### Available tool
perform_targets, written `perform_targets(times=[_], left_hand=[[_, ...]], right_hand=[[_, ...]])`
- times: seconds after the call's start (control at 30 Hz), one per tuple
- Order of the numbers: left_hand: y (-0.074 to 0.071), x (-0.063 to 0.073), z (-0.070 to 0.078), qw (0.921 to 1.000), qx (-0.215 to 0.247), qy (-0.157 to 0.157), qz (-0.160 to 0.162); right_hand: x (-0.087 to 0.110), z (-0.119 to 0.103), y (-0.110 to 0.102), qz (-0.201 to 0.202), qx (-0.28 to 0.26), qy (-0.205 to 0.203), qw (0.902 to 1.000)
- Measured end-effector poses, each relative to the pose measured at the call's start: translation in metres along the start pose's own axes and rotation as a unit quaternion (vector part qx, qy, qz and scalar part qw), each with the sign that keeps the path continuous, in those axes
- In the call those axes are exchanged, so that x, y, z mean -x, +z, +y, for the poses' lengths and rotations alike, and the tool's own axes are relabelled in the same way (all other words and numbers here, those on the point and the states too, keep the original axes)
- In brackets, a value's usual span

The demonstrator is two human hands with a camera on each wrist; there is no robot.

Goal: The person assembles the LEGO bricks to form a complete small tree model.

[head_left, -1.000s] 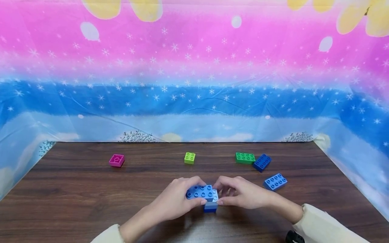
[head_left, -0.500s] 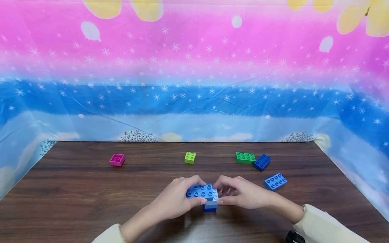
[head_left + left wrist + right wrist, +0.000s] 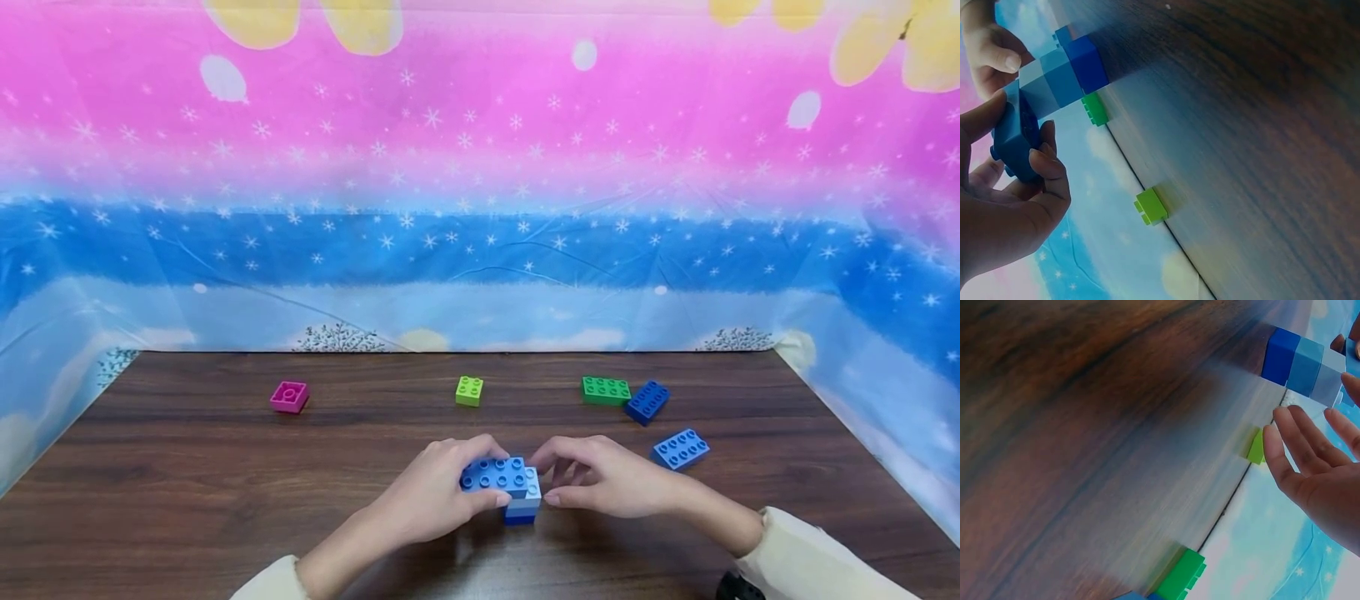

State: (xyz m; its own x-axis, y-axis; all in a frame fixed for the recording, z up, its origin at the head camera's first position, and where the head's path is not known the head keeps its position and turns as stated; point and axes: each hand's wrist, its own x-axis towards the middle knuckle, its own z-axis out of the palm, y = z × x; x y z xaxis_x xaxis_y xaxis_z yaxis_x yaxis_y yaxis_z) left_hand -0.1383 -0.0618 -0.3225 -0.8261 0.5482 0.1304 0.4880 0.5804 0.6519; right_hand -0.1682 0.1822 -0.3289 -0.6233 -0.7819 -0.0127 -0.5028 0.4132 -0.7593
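My left hand (image 3: 427,492) grips a medium-blue eight-stud building brick (image 3: 493,477) between thumb and fingers. That brick overhangs to the left at the top of a small stack. Beneath it are a light-blue brick (image 3: 1329,376), another medium-blue brick (image 3: 1062,77) and a dark-blue brick (image 3: 1088,64) on the table. My right hand (image 3: 611,477) hovers just right of the stack. In the right wrist view its fingers are loosely spread, with a gap between them and the bricks.
On the brown table (image 3: 187,500), a magenta brick (image 3: 288,397) lies studs down. A lime brick (image 3: 468,391), a green brick (image 3: 606,390), a dark-blue brick (image 3: 647,402) and a medium-blue brick (image 3: 680,450) stand further back. A printed cloth (image 3: 480,250) surrounds the table's back and sides.
My right hand has let go of the stack and drawn slightly right, its fingertips now apart from the light-blue brick. My left hand keeps its grip in the same place.
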Motion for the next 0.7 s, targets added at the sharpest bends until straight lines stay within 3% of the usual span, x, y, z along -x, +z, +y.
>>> perform_targets(times=[0.23, 0.43, 0.7], left_hand=[[-0.001, -0.001, 0.001, 0.9999, 0.004, -0.009, -0.011], [-0.002, -0.001, 0.001, 0.9999, 0.005, -0.009, -0.012], [-0.002, -0.001, 0.002, 0.9998, 0.003, -0.011, -0.017]], right_hand=[[0.009, 0.008, -0.007, 0.028, 0.080, 0.011, 0.9963], [0.021, 0.016, -0.020, 0.045, 0.119, -0.010, 0.9919], [0.047, 0.033, -0.044, 0.054, 0.151, 0.041, 0.9862]])
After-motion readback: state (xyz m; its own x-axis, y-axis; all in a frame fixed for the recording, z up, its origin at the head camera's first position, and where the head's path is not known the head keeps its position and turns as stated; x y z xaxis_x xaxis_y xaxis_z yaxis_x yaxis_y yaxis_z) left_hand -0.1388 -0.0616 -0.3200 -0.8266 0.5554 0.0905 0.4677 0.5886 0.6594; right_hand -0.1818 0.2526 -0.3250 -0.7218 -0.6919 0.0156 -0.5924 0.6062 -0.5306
